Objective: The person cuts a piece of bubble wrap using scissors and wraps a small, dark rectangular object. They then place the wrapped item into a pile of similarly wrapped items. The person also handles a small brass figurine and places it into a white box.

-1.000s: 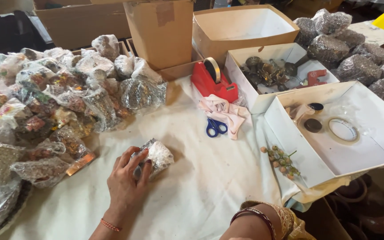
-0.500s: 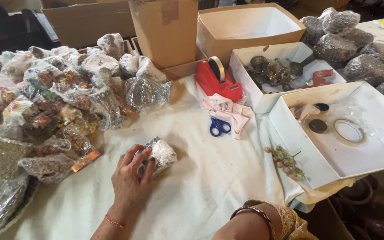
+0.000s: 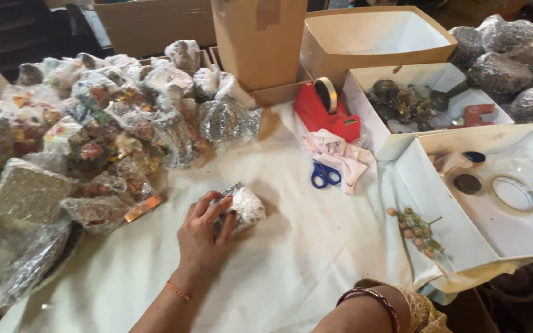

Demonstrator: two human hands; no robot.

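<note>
Wrapped bundle [image 3: 242, 206] lies lengthwise toward upper-right under left hand [image 3: 202, 237].

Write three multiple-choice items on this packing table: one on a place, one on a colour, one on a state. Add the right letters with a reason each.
1. Where do the scissors lie?
A. on the white cloth beside the red tape dispenser
B. inside a box
C. on the pile of wrapped bundles

2. What colour are the scissors' handles?
A. green
B. blue
C. yellow

3. What is the left hand doing?
A. resting flat on bare cloth
B. lifting the dispenser
C. pressing on a small wrapped bundle

Answers: 1 A, they lie on the cloth just below the dispenser. 2 B, both loops are blue. 3 C, the fingers lie over the bundle on the table.
</note>
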